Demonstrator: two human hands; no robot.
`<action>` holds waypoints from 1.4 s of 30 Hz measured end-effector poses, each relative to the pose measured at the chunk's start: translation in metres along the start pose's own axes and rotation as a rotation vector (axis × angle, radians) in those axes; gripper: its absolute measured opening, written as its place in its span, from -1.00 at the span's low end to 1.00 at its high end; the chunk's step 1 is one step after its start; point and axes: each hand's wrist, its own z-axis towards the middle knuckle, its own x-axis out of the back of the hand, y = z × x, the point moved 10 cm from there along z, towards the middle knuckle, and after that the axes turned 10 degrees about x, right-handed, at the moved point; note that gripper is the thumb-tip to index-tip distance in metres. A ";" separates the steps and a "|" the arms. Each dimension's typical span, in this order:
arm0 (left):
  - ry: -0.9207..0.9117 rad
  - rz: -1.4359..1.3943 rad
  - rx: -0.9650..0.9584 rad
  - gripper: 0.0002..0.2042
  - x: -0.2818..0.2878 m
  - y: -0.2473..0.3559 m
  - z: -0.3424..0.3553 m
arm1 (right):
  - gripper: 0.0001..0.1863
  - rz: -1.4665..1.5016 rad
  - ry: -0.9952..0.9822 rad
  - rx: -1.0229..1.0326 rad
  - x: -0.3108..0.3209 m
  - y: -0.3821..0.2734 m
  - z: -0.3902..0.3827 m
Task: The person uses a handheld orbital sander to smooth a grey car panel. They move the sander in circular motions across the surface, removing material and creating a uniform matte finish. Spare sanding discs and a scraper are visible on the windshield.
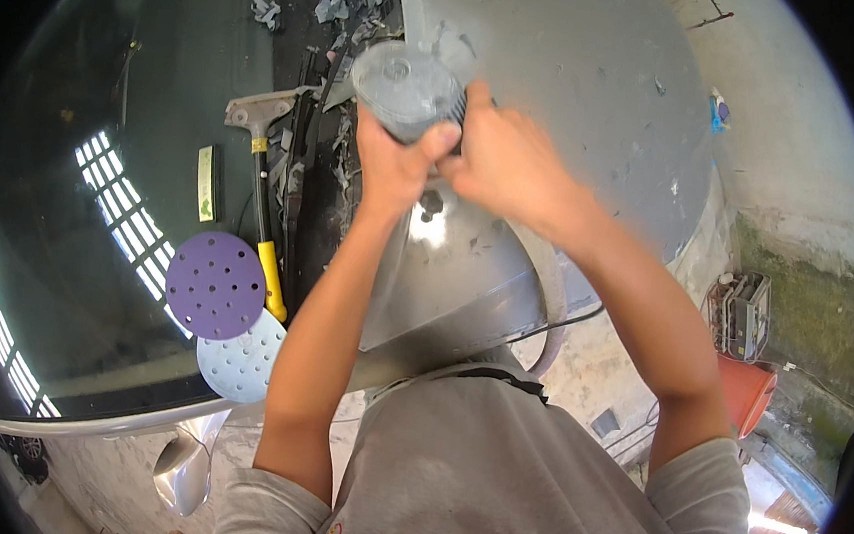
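My left hand (395, 159) and my right hand (506, 158) both grip a round grey power sander (406, 90) held above the grey, sanded car hood (583, 68). The sander's disc-shaped top faces the camera. My left thumb presses on its lower edge, and my right fingers wrap its right side. Both forearms reach up from my grey shirt at the bottom.
On the dark windshield (82, 190) lie a purple perforated sanding disc (215, 283), a pale blue disc (244, 358) beneath it and a yellow-handled scraper (263, 184). Torn masking scraps (342, 4) litter the cowl. An orange bucket (746, 393) and a crate (739, 314) stand on the floor at right.
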 end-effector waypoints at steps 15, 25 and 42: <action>-0.037 0.283 0.329 0.35 0.000 -0.043 -0.204 | -0.25 0.188 -0.146 -0.102 -0.079 -0.017 -0.180; -0.051 0.546 -0.163 0.19 -0.113 -0.032 -0.200 | -0.33 0.352 0.310 -0.090 -0.038 0.053 -0.244; -0.068 0.540 -0.154 0.27 -0.114 -0.039 -0.214 | -0.25 0.446 0.272 -0.124 -0.049 0.061 -0.261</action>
